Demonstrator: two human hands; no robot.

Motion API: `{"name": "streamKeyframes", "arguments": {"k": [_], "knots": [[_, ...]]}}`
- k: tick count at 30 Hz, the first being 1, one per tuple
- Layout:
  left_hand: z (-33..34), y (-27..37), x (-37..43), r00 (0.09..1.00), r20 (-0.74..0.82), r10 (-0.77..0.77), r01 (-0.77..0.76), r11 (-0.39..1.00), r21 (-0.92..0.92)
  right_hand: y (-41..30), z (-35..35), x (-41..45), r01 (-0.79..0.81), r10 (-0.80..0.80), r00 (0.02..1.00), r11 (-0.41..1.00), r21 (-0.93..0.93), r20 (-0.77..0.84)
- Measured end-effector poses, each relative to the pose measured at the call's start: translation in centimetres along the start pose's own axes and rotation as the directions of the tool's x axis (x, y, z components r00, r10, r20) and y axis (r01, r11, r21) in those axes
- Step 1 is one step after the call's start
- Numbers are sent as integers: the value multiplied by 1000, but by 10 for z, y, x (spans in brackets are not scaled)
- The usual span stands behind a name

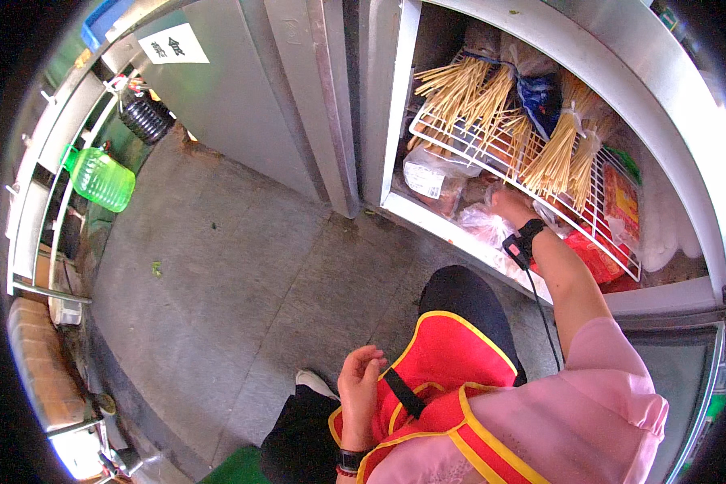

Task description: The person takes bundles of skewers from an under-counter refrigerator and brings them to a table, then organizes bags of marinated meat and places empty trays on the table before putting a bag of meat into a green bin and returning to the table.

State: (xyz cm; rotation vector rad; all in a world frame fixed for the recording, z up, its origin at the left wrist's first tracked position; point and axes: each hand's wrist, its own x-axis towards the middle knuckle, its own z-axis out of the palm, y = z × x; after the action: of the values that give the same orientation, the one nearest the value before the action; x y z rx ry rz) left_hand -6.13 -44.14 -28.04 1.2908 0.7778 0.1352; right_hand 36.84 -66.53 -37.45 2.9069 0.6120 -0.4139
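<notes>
My right hand (510,204) reaches into a cabinet, under the front of a white wire shelf (460,154). Its fingertips are hidden among plastic bags, so I cannot see whether they grip anything. Just beside it lies a crumpled clear plastic bag (483,221). A clear package with a white label (426,175) sits farther left. To the right of my wrist is a red plastic package (596,254). Bundles of skewers on thin wooden sticks (550,166) rest on the shelf above. My left hand (360,378) hangs before my red apron, fingers loosely bent, holding nothing.
An open metal door (236,103) with a paper sign stands left of the cabinet. A white cabinet sill (441,233) edges the opening. On the left, a green plastic jug (101,178) and a dark bottle (145,115) sit by a white rack. A cable runs from my right wrist.
</notes>
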Motion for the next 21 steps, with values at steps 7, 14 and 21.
{"name": "streamKeyframes", "arguments": {"k": [7,14,21], "knots": [[-8,-3,-3,1000,-13,-25,25,999,42,32,25,16,108,-102,994,968,227,-37],[-11,-10,-8,997,-53,-51,50,999,-5,21,31,31,110,-141,985,957,-269,-101],[-8,-8,-6,997,-22,-76,77,996,40,32,41,30,-26,-18,940,992,-124,-341]]}}
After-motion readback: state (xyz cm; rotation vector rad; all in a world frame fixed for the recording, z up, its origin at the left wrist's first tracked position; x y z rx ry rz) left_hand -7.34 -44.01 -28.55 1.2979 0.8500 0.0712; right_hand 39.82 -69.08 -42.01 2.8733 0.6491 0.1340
